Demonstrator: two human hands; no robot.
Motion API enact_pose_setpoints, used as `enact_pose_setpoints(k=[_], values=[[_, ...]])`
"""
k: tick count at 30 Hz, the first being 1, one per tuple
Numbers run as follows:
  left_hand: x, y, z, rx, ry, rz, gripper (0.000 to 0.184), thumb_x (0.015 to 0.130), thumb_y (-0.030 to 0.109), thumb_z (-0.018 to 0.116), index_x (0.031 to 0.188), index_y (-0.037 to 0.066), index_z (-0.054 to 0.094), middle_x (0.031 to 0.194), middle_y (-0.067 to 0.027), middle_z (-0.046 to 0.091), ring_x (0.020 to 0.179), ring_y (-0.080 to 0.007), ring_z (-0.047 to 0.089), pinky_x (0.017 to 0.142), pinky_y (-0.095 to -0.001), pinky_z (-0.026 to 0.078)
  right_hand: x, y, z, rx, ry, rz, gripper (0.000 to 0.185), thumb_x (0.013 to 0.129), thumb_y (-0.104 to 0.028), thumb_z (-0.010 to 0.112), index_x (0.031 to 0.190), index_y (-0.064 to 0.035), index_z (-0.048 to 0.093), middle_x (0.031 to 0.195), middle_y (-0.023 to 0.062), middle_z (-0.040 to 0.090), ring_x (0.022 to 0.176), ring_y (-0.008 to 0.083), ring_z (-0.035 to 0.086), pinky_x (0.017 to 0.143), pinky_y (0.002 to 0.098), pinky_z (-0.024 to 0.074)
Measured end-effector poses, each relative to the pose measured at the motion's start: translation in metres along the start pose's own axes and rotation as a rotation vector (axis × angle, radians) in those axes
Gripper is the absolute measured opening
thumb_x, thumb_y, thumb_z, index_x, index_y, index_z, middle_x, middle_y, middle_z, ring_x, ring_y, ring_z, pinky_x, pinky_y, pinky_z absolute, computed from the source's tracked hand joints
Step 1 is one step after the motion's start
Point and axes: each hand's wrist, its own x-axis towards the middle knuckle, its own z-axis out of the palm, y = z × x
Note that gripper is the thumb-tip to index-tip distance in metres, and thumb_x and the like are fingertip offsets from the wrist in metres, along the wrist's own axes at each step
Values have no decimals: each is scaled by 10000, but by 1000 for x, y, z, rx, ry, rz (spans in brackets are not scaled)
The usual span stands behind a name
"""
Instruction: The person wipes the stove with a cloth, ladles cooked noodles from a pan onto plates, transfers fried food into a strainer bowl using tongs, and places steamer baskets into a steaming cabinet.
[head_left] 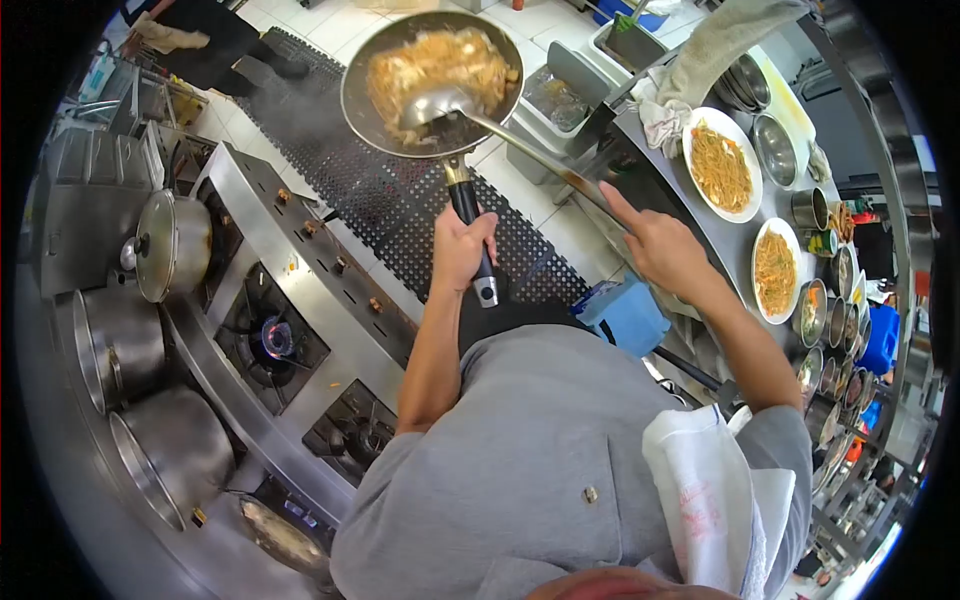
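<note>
My left hand (463, 246) is wrapped round the black handle of a frying pan (366, 118), which I hold up over the floor between the stove and the counter. Fried noodles (440, 66) fill much of the pan, and a little steam or smoke shows beside it. With my right hand (660, 245) I grip the long metal handle of a cooking ladle (435, 103). The ladle's bowl rests among the noodles, tilted toward the near side of the pan. My right index finger lies stretched along the handle.
On the left, the stove (345, 400) has a lit burner (278, 340), a lidded pot (172, 245) and large stockpots (175, 450). Two oval plates of noodles (720, 165) stand on the right counter, near metal bowls (775, 150). Another person (215, 40) stands at the upper left.
</note>
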Motion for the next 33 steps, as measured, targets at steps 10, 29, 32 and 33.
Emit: enact_pose_setpoints(k=[10,29,32,33], values=[[-28,-33,-3,-3,-64,-43,118,804,8,577,765,22,466,530,-49,486,386,-144,479,352,-281,399,-71,-35,21,340,129,230,655,828,-79,594,1441,-164,381,870,235,607,678,453,584,704,498,472],[-35,-32,-1,167,-240,-47,137,835,-19,580,837,33,453,563,-44,492,412,-133,487,381,-279,402,-57,-49,41,1672,-66,533,386,960,-177,473,1319,-39,435,577,-12,398,384,77,401,291,240,360],[-46,-52,-24,190,-275,-209,146,816,-6,604,825,31,463,596,-39,495,413,-129,499,375,-280,417,-79,-56,44,1791,-78,673,368,956,-174,476,1290,-20,454,573,-8,399,379,78,402,285,239,359],[-45,-54,-27,193,-293,-259,145,813,-2,605,822,32,465,595,-39,497,411,-128,493,374,-279,412,-84,-60,45,1776,-46,713,371,951,-176,483,1278,-2,463,563,-5,405,365,82,406,282,241,363]])
